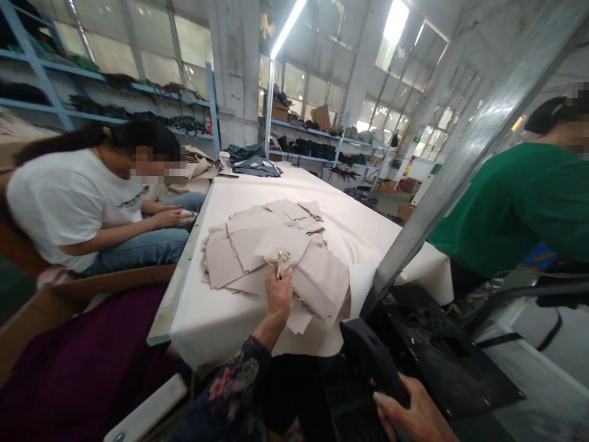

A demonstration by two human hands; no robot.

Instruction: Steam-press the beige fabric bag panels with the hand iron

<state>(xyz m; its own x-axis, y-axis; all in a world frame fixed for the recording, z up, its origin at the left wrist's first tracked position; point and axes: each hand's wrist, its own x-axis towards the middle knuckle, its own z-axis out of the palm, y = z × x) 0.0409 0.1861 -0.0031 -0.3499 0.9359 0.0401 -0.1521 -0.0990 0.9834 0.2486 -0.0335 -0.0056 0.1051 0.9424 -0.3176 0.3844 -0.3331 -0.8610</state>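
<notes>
My left hand (278, 294) reaches over the white-covered table (197, 331), its fingers closed on a gold-coloured metal clasp (278, 263). The clasp lies against a beige fabric piece (271, 242) on top of a spread pile of similar flat pieces (324, 276). More bits of metal hardware show at the pile's edges. Low on the right, my right hand (416, 408) is closed around the lower end of a black, curved, handle-like part (372, 353). What that part belongs to cannot be made out.
A slanted metal post (442, 190) stands right of the table. A person in white (69, 202) sits at left, handling something small; another in green (510, 196) is at right. A carton with purple cloth (92, 350) is lower left. Dark folded fabric (255, 162) lies at the far end.
</notes>
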